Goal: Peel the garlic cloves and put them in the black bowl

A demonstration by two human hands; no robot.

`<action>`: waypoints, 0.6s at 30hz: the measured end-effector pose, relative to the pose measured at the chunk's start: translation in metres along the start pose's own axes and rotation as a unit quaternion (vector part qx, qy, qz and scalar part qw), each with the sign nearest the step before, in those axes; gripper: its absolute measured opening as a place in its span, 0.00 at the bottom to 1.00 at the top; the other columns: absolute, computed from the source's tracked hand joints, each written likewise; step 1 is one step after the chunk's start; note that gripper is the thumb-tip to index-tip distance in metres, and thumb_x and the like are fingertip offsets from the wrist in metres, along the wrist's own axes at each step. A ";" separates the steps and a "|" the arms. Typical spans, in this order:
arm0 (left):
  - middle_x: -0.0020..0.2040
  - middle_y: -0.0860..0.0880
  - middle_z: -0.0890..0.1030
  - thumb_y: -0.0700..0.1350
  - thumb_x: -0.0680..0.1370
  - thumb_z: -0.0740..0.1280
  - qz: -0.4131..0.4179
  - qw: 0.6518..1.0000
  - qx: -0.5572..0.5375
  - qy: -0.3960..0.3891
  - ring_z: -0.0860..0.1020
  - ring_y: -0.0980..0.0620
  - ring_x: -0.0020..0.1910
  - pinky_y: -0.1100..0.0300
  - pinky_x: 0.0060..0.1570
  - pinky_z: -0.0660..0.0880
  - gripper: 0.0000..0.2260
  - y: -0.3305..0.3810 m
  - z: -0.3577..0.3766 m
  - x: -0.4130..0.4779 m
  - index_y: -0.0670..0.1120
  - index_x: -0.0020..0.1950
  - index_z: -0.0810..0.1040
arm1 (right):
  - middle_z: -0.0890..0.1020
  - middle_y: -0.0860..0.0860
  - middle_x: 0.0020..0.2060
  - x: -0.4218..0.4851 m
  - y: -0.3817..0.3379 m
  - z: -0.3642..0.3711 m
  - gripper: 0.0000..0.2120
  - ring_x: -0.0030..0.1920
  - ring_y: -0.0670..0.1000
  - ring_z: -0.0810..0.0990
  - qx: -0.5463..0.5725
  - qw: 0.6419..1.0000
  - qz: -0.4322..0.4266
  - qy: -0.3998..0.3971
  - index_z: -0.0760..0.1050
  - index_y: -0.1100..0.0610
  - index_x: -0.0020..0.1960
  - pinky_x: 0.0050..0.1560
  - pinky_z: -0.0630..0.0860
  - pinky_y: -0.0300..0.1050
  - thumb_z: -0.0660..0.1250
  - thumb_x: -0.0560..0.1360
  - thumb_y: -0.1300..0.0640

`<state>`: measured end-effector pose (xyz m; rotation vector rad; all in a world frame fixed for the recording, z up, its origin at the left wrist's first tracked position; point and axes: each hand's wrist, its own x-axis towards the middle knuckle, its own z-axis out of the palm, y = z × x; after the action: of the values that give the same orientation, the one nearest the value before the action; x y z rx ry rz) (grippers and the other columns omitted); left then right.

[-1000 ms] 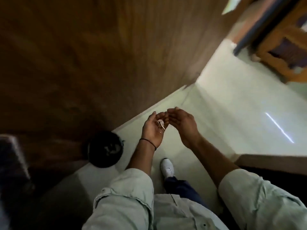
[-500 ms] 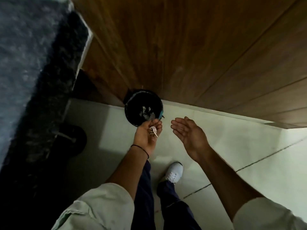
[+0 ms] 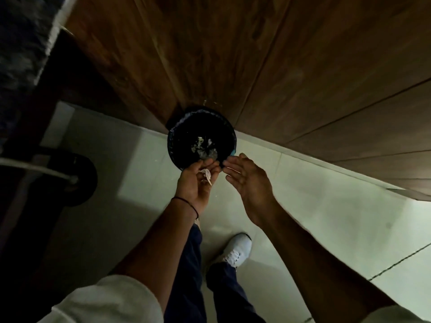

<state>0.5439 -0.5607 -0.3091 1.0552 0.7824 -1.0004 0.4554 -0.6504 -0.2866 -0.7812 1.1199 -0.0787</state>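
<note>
The bin [image 3: 173, 129] stands on the floor [image 3: 326, 217] against the wall [image 3: 256, 66] ahead of you, with scraps [image 3: 203, 145] in it. Your left hand [image 3: 194, 180] holds peels [image 3: 206, 174] over its near rim. Your right hand [image 3: 247, 178] is just right of the left one, not touching it. The table [image 3: 16, 43] lies far left.

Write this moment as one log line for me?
left hand: holds garlic skins over near rim of black bin | right hand: open, empty, alongside | black bin: on floor, scraps inside
</note>
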 end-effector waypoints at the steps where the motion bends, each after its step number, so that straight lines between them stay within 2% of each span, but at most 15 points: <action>1: 0.48 0.43 0.81 0.41 0.83 0.59 0.002 1.000 -0.003 0.002 0.80 0.49 0.49 0.60 0.53 0.77 0.11 0.004 0.000 0.009 0.37 0.50 0.77 | 0.84 0.56 0.57 0.009 -0.001 0.005 0.15 0.57 0.51 0.83 -0.005 1.000 -0.005 -0.002 0.78 0.61 0.63 0.60 0.78 0.41 0.58 0.84 0.55; 4: 0.49 0.43 0.80 0.45 0.84 0.57 0.009 1.000 0.007 0.022 0.79 0.48 0.50 0.62 0.51 0.76 0.13 0.015 0.000 0.034 0.39 0.52 0.77 | 0.84 0.51 0.54 0.031 -0.003 0.018 0.15 0.53 0.47 0.82 -0.030 0.999 -0.012 -0.008 0.78 0.59 0.63 0.53 0.77 0.36 0.57 0.84 0.55; 6: 0.54 0.44 0.80 0.48 0.85 0.57 0.017 0.999 0.013 0.038 0.79 0.47 0.56 0.62 0.52 0.75 0.14 0.022 0.001 0.051 0.40 0.58 0.77 | 0.84 0.45 0.53 0.049 -0.002 0.026 0.16 0.54 0.43 0.81 -0.065 0.998 -0.023 -0.010 0.78 0.56 0.64 0.53 0.77 0.34 0.57 0.85 0.50; 7: 0.54 0.45 0.79 0.50 0.85 0.57 0.021 0.999 0.020 0.045 0.78 0.48 0.55 0.62 0.52 0.74 0.15 0.024 0.000 0.059 0.41 0.60 0.76 | 0.83 0.44 0.54 0.056 -0.001 0.029 0.17 0.56 0.41 0.81 -0.096 0.995 -0.030 -0.013 0.78 0.54 0.65 0.54 0.76 0.34 0.57 0.85 0.47; 9: 0.50 0.47 0.79 0.52 0.85 0.56 0.026 0.999 0.014 0.045 0.77 0.51 0.48 0.62 0.51 0.73 0.15 0.029 0.000 0.075 0.43 0.56 0.77 | 0.81 0.44 0.60 0.072 0.002 0.038 0.19 0.61 0.42 0.78 -0.159 0.986 -0.046 -0.029 0.77 0.50 0.67 0.61 0.73 0.36 0.58 0.83 0.42; 10: 0.50 0.47 0.79 0.54 0.85 0.56 0.026 0.999 0.009 0.041 0.77 0.52 0.48 0.60 0.54 0.72 0.17 0.030 0.001 0.079 0.43 0.56 0.77 | 0.80 0.45 0.64 0.077 0.004 0.042 0.19 0.64 0.43 0.77 -0.182 0.981 -0.055 -0.041 0.76 0.48 0.68 0.66 0.72 0.39 0.58 0.83 0.41; 12: 0.59 0.47 0.80 0.58 0.84 0.53 0.029 0.999 0.012 0.018 0.77 0.50 0.58 0.54 0.67 0.69 0.22 0.031 0.000 0.088 0.45 0.66 0.76 | 0.76 0.45 0.69 0.089 0.010 0.053 0.20 0.70 0.45 0.73 -0.209 0.972 -0.068 -0.081 0.74 0.47 0.71 0.74 0.67 0.45 0.58 0.83 0.41; 13: 0.64 0.46 0.79 0.60 0.84 0.51 0.032 0.999 0.009 -0.010 0.76 0.48 0.63 0.49 0.70 0.68 0.24 0.032 0.001 0.091 0.47 0.71 0.73 | 0.75 0.46 0.71 0.096 0.014 0.059 0.21 0.71 0.45 0.71 -0.228 0.965 -0.070 -0.108 0.73 0.47 0.73 0.76 0.64 0.45 0.57 0.83 0.41; 14: 0.65 0.46 0.79 0.61 0.84 0.48 0.031 0.999 -0.004 -0.033 0.77 0.46 0.65 0.46 0.68 0.69 0.26 0.034 0.003 0.090 0.49 0.73 0.72 | 0.73 0.46 0.72 0.102 0.018 0.064 0.23 0.73 0.45 0.69 -0.257 0.953 -0.077 -0.139 0.71 0.48 0.74 0.77 0.62 0.45 0.56 0.83 0.40; 16: 0.63 0.45 0.80 0.62 0.84 0.45 0.027 0.998 -0.026 -0.049 0.79 0.45 0.60 0.48 0.57 0.76 0.26 0.041 0.009 0.086 0.51 0.72 0.71 | 0.69 0.47 0.76 0.116 0.032 0.071 0.28 0.77 0.46 0.63 -0.333 0.922 -0.094 -0.175 0.67 0.50 0.77 0.79 0.57 0.49 0.53 0.82 0.38; 17: 0.64 0.44 0.79 0.62 0.83 0.45 0.031 0.997 -0.045 -0.056 0.78 0.45 0.61 0.48 0.55 0.76 0.27 0.044 0.011 0.082 0.50 0.73 0.69 | 0.66 0.48 0.77 0.126 0.038 0.069 0.28 0.78 0.48 0.60 -0.359 0.913 -0.099 -0.168 0.65 0.50 0.78 0.80 0.55 0.52 0.52 0.83 0.39; 18: 0.69 0.44 0.76 0.63 0.83 0.46 0.040 0.996 -0.061 -0.055 0.76 0.44 0.66 0.47 0.58 0.75 0.28 0.048 0.012 0.080 0.49 0.75 0.68 | 0.63 0.50 0.79 0.134 0.040 0.068 0.27 0.79 0.50 0.58 -0.374 0.911 -0.094 -0.144 0.63 0.50 0.79 0.80 0.54 0.55 0.51 0.84 0.41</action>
<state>0.6186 -0.5868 -0.3606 0.9121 0.6967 -0.9241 0.5607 -0.6433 -0.4008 -1.5322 0.7734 0.3189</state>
